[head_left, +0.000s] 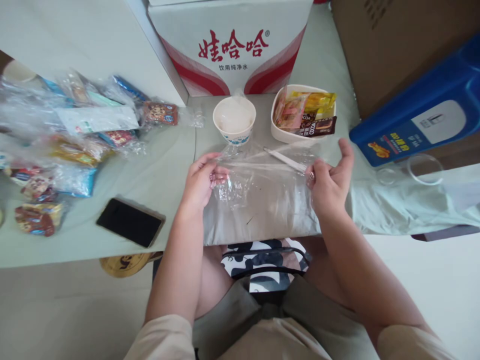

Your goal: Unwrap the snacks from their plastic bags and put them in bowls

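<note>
Between my hands a clear plastic bag [243, 187] is stretched above the table, its near part hanging loose. My left hand [205, 180] grips its left side, fingers bent and closed on the film. On the other side my right hand [333, 179] pinches the bag, with one finger sticking out. A slim white stick-like piece [287, 161] runs leftward from the right fingertips; whether it is inside the bag or held against it I cannot tell. Just beyond the film stand a white paper cup [234, 122] with a blue pattern and a white bowl [275, 131] of small wrapped snacks.
Wrapped snacks [97, 120] are heaped at the left, with a black phone [130, 221] nearer the edge. A white and red carton [232, 50] stands behind the cup. At the right are a blue box [416, 115], a clear plastic cup [423, 169] and a brown carton [375, 55].
</note>
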Action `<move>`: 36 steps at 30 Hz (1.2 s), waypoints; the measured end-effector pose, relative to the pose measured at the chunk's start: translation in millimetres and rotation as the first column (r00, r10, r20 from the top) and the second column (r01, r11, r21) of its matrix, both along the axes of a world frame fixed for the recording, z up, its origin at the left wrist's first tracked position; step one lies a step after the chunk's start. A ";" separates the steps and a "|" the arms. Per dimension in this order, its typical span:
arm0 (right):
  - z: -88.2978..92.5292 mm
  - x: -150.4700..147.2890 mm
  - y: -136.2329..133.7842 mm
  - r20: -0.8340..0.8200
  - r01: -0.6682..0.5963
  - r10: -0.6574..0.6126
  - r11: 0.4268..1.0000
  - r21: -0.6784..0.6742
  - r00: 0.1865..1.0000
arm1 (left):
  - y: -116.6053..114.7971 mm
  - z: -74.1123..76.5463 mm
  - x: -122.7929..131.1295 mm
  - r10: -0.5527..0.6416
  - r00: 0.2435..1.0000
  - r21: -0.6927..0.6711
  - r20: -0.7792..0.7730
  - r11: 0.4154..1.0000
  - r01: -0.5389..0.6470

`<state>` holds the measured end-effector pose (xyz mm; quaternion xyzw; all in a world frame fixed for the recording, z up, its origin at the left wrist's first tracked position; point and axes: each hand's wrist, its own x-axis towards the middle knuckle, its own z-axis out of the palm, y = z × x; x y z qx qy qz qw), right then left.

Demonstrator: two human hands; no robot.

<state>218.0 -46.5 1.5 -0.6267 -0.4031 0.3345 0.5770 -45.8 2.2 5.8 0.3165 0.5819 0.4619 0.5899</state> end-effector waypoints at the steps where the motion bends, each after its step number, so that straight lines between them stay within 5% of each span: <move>1: -0.3 1.7 0.9 0.004 0.018 -0.018 1.000 0.002 1.000 | -0.6 2.6 -1.1 0.012 1.000 0.020 0.017 1.000 -0.013; 7: 5.0 5.5 0.1 -0.006 0.011 -0.011 0.999 0.048 1.000 | -6.3 9.7 1.6 -0.004 0.999 0.117 0.052 0.993 -0.002; 14: 4.4 4.3 -4.0 0.012 -0.143 0.142 0.989 0.042 0.990 | -1.2 -8.7 2.1 -0.146 0.977 0.256 -0.157 0.949 0.183; 17: 0.6 5.0 -4.0 0.042 -0.170 0.168 0.984 0.054 0.985 | 3.9 -14.3 1.6 -0.099 0.958 0.327 -0.268 0.926 0.187; 25: -2.5 7.9 -3.1 0.146 -0.208 0.213 0.977 -0.047 0.966 | 7.4 -15.7 1.2 0.028 0.977 0.344 -0.213 0.938 0.049; 30: -3.2 10.8 -0.6 0.330 -0.292 0.322 0.946 -0.138 0.887 | 11.5 -20.3 -4.9 0.124 0.946 0.379 -0.298 0.926 -0.002; 36: -4.9 12.0 1.3 0.560 -0.132 0.096 0.991 0.024 0.823 | 9.0 -16.8 -8.9 0.155 0.843 0.390 -0.515 0.918 0.069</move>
